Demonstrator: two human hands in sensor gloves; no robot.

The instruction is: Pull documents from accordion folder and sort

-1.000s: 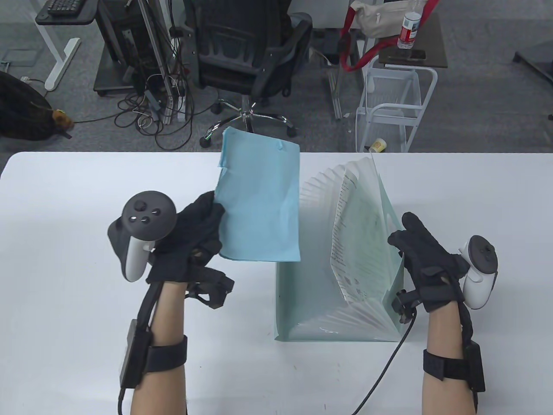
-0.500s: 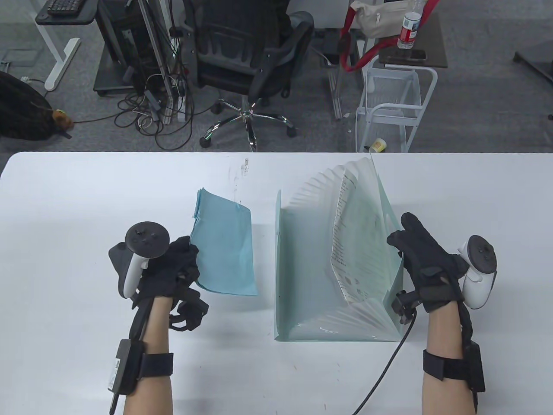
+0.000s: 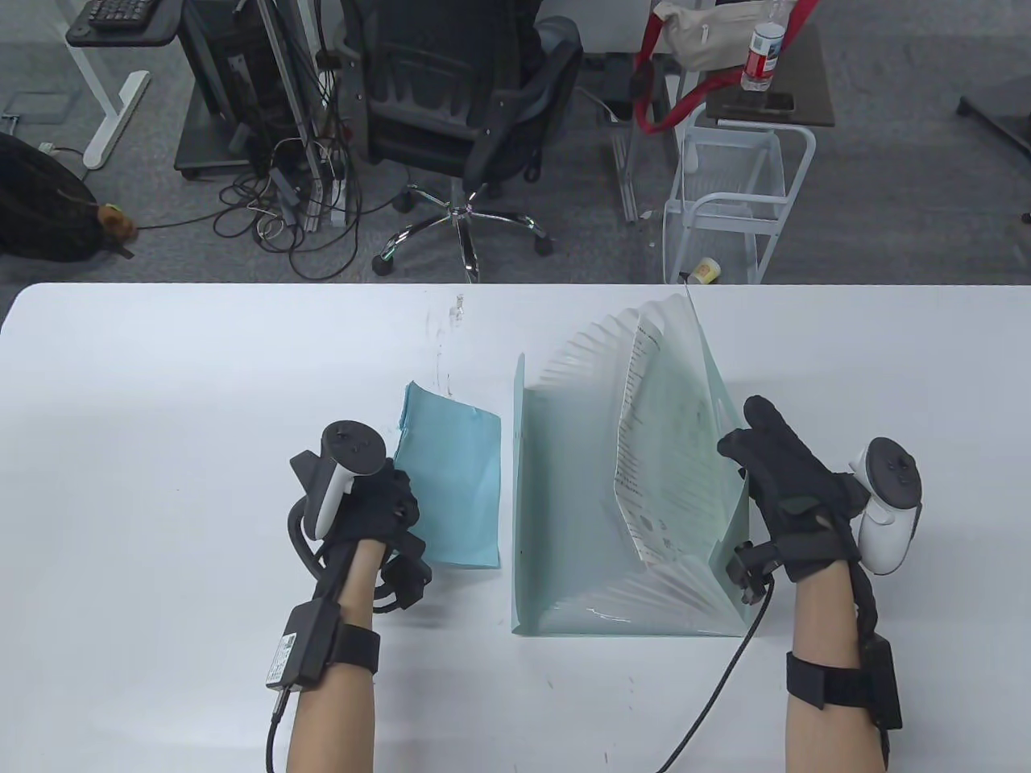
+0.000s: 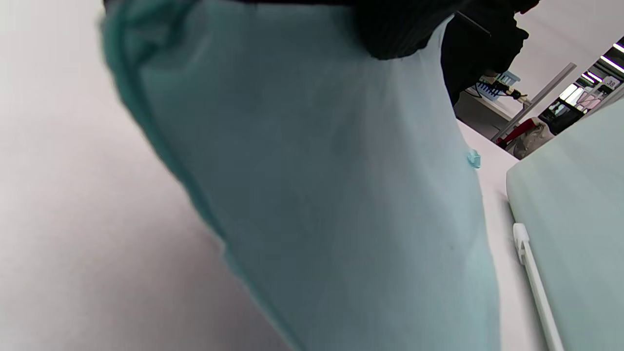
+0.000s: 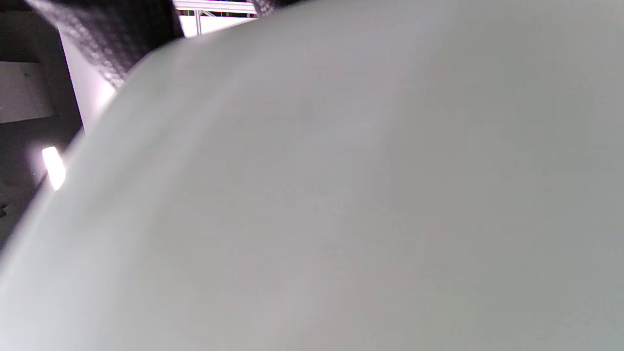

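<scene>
A pale green accordion folder (image 3: 564, 499) stands fanned open on the white table (image 3: 161, 386), with a printed white sheet (image 3: 652, 435) upright in its pockets. My right hand (image 3: 785, 491) holds the folder's right outer wall, which fills the right wrist view (image 5: 341, 195). My left hand (image 3: 378, 503) grips the left edge of a stack of blue papers (image 3: 455, 483), held low just left of the folder. The blue stack fills the left wrist view (image 4: 331, 195), with gloved fingers (image 4: 399, 29) on its top and the folder's side (image 4: 575, 204) at the right.
Beyond the table's far edge stand a black office chair (image 3: 467, 105), a white wire cart (image 3: 733, 201) and tangled cables (image 3: 298, 201). The right glove's cable (image 3: 717, 684) trails over the table's front.
My left hand lowered the blue papers from up in the air down to the table, then moved them right, close beside the folder. My right hand stayed on the folder.
</scene>
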